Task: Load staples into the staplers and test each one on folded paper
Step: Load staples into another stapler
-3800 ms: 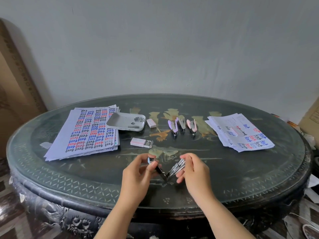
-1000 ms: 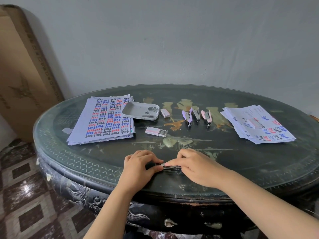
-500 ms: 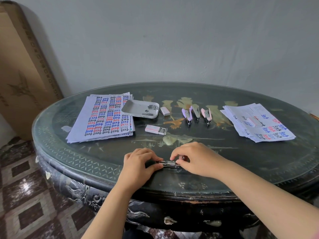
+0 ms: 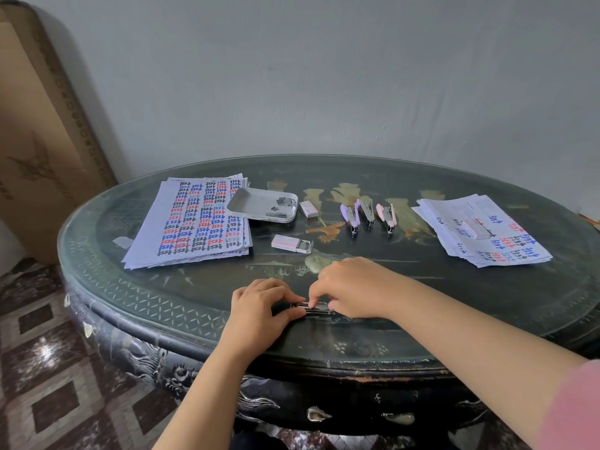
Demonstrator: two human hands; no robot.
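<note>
A dark stapler (image 4: 314, 308) lies flat near the table's front edge, its metal channel showing between my hands. My left hand (image 4: 261, 308) grips its left end. My right hand (image 4: 352, 289) covers its right end, with fingertips pressed on the metal top. Farther back stand three small staplers: a purple one (image 4: 350, 217), a grey one (image 4: 367, 211) and a pink one (image 4: 387, 217). An open staple box (image 4: 291, 244) lies behind my hands. A grey tray (image 4: 256, 205) holds loose staple strips.
A stack of printed sheets (image 4: 194, 222) lies at the back left, and a second stack (image 4: 480, 232) with a small box on it at the right. Another small staple box (image 4: 308, 209) sits beside the tray. A cardboard box (image 4: 39, 134) leans on the wall at the left.
The stapler was held up and hinged open between both hands; now it lies flat on the table. My right hand has slid left over it, fingertips on the metal top.
</note>
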